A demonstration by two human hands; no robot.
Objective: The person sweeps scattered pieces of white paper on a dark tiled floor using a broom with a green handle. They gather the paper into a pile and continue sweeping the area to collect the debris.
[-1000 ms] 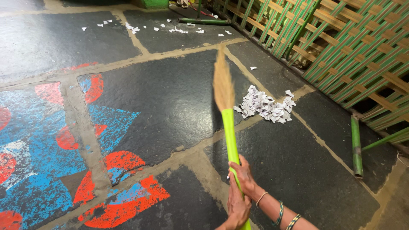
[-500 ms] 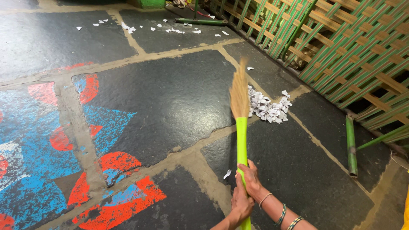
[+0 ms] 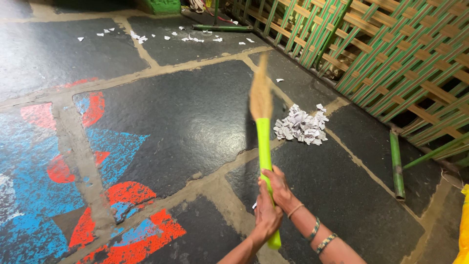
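A broom with a bright green handle (image 3: 264, 146) and a tan straw head (image 3: 261, 93) points away from me over the dark stone floor. The straw head is blurred. Both my hands grip the lower handle: my right hand (image 3: 279, 188), with bangles on its wrist, sits higher, and my left hand (image 3: 266, 217) is just below it. A pile of torn white paper scraps (image 3: 301, 126) lies on the floor just right of the broom's head.
A green and tan bamboo lattice fence (image 3: 391, 58) runs along the right side. A green pole (image 3: 396, 164) lies at its foot. More paper scraps (image 3: 190, 36) are scattered far ahead. A red and blue painted pattern (image 3: 73, 171) covers the floor at left.
The broom head swung right to the edge of the paper pile, then came back left and farther out. My hands stayed on the handle.
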